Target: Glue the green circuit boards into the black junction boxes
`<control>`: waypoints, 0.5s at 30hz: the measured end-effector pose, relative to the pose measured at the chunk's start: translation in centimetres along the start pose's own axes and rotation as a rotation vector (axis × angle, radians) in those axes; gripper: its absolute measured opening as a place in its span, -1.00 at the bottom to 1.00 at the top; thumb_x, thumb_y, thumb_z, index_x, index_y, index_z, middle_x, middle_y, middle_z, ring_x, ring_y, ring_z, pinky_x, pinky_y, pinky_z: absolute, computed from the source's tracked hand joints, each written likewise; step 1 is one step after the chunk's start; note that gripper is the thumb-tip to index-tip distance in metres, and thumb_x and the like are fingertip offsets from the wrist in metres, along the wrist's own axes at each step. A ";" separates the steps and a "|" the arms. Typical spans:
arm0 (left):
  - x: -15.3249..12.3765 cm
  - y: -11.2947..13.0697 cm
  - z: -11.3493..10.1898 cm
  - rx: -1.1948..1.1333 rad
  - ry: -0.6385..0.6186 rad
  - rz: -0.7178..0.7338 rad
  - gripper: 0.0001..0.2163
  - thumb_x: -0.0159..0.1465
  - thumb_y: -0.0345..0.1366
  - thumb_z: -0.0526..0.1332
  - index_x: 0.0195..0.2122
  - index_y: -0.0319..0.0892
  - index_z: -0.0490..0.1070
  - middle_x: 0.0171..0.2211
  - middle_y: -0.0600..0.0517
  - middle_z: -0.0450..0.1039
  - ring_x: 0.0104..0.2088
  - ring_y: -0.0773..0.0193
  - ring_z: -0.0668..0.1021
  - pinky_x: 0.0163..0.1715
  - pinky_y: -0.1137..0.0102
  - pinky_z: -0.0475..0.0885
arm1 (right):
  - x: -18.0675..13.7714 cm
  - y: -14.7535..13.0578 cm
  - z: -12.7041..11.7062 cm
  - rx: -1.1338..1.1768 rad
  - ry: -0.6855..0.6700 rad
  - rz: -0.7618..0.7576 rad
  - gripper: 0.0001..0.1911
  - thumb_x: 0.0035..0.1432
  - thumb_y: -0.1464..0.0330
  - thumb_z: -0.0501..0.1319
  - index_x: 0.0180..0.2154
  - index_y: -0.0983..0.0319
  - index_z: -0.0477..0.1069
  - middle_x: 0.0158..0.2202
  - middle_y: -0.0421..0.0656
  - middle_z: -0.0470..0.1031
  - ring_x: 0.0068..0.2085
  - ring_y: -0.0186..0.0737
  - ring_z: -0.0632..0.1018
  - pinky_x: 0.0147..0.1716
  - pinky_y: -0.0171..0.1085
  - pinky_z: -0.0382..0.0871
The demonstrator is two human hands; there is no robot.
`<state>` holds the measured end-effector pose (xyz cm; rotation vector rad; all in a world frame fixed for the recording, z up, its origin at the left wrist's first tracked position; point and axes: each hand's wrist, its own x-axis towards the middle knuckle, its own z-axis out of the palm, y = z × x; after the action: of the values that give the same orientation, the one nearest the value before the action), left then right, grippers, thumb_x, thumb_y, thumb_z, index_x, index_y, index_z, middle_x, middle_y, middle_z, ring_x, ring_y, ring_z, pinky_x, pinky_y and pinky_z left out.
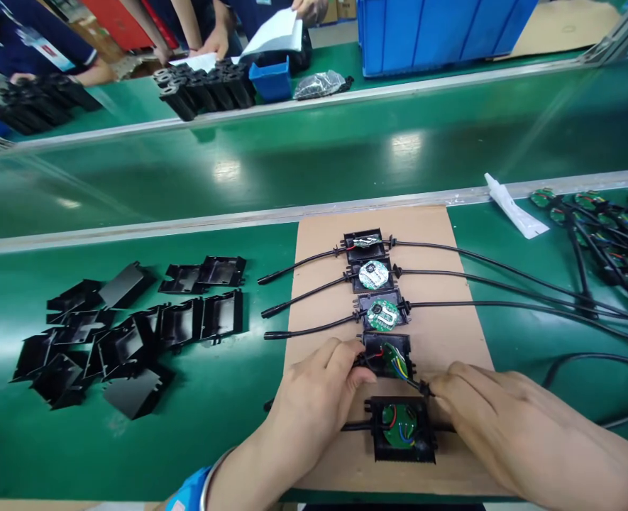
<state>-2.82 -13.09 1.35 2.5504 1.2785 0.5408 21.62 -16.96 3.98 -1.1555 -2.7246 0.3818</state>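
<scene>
My left hand (327,387) pinches the short black cable where it meets the left side of a black plastic housing (387,365). On the right side, my right hand (478,397) grips the longer black cable just behind its strain relief (425,388). Between them a green circuit board (396,358) with red, yellow and blue wires stands tilted over that housing. Nearest me lies another housing (404,454) with a round board (400,426) in it. Farther up the cardboard sheet (324,241), three more housings with cabled boards, such as a green-and-white board (382,314), form a column.
Loose empty black housings (122,341) are heaped on the left of the green bench. A white tube (516,206) and tangled cabled boards (606,234) lie right. Beyond a raised ledge are a blue crate (441,35), a small blue bin (271,78), black parts (207,85) and other people's hands.
</scene>
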 end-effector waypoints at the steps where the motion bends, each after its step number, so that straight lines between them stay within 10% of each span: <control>1: 0.3 0.0 0.2 0.019 -0.007 0.007 -0.70 0.45 -0.15 -0.11 -0.15 -0.18 0.33 -0.39 0.04 0.50 -0.48 0.26 0.59 -0.59 0.41 0.47 | 0.4 0.0 0.1 -0.012 -0.022 0.009 -0.72 -0.03 0.62 -0.05 -0.34 0.19 0.27 -0.44 -0.15 0.40 -0.59 -0.25 0.33 -0.61 -0.23 0.12; 15: 1.1 -0.7 1.3 -0.021 -0.033 0.043 -0.71 0.44 -0.16 -0.07 -0.16 -0.20 0.35 -0.40 0.01 0.51 -0.44 0.20 0.60 -0.55 0.33 0.53 | 3.9 -0.3 0.7 -0.103 -0.261 0.125 -0.74 -0.04 0.52 0.11 -0.23 0.23 0.28 -0.49 -0.17 0.41 -0.54 -0.19 0.41 -0.59 -0.23 -0.08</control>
<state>-2.17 -11.87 0.20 2.5640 1.2024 0.5157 18.61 -14.44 3.58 -1.3984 -2.9319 0.4418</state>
